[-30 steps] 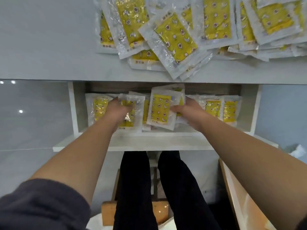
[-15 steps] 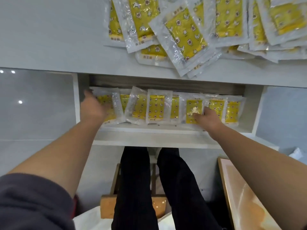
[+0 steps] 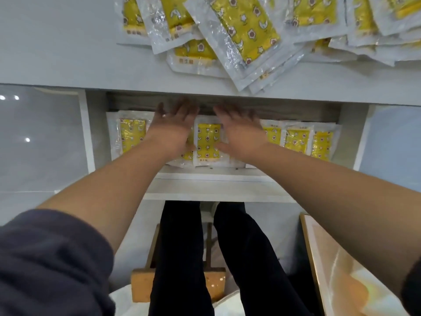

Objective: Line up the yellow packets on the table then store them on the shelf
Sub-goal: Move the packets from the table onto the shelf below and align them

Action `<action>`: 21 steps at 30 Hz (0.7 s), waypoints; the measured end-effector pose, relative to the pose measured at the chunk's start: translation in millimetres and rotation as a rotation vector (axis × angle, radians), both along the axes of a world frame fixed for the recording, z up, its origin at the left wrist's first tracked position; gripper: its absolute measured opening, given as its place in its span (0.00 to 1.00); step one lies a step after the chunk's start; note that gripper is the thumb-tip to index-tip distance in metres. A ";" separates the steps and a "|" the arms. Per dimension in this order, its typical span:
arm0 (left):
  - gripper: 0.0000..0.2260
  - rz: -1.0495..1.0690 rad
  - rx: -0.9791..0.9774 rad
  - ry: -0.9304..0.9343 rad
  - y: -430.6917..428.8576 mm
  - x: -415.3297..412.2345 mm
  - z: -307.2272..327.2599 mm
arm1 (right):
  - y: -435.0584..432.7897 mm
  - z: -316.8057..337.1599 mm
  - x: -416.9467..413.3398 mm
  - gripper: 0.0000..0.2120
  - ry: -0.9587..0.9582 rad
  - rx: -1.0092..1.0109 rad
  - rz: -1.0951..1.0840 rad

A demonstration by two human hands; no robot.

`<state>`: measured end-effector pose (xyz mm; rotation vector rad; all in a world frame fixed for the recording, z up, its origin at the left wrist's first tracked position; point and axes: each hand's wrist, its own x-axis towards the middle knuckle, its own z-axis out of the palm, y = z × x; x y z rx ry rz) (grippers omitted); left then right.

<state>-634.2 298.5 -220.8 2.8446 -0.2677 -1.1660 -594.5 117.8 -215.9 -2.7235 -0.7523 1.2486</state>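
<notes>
At centre frame, on the shelf (image 3: 216,176) below the table (image 3: 57,53), a row (image 3: 296,139) of yellow packets is laid side by side. Each long axis runs front to back, vertical in the frame.

The left hand (image 3: 174,128) and right hand (image 3: 240,133) are held flat over the middle of the row. The fingers are straight and slightly spread, and nothing is gripped. Whether the palms press down cannot be told. The fingertips are blurred against the dark back of the shelf.

One packet (image 3: 207,142) is exposed in the gap between the hands, which are equally near it, one along each long edge. Its lower edge lies just short of the shelf's front lip.

The row is bounded by the shelf walls at frame left and right, and little free width is seen.

At upper right, a pile (image 3: 246,30) of packets is fanned at mixed angles, touching and overlapping, close to the table's front edge. These are judged not yet lined up. To reach them, the hands must first be drawn toward the lower frame, clear of the overhanging table edge.
</notes>
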 end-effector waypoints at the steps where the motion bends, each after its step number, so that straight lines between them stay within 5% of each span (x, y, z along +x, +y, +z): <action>1: 0.44 -0.017 0.039 0.026 0.1 -1.5 -7.9 | 8.0 -5.8 -2.7 0.42 0.013 0.011 0.023; 7: 0.44 0.047 0.230 0.018 17.8 -31.8 -13.1 | -3.4 -21.8 -18.2 0.38 -0.122 -0.019 0.164; 11: 0.45 0.074 0.166 -0.071 10.9 -32.5 -10.0 | -5.1 -21.9 -15.9 0.40 -0.128 -0.004 0.121; 15: 0.35 0.095 0.226 -0.059 3.4 -22.6 -11.3 | 4.7 -22.7 -19.4 0.39 -0.085 -0.031 0.189; 21: 0.33 0.251 0.185 -0.051 -7.9 -25.4 8.3 | -0.8 3.5 -33.6 0.34 -0.090 0.042 -0.012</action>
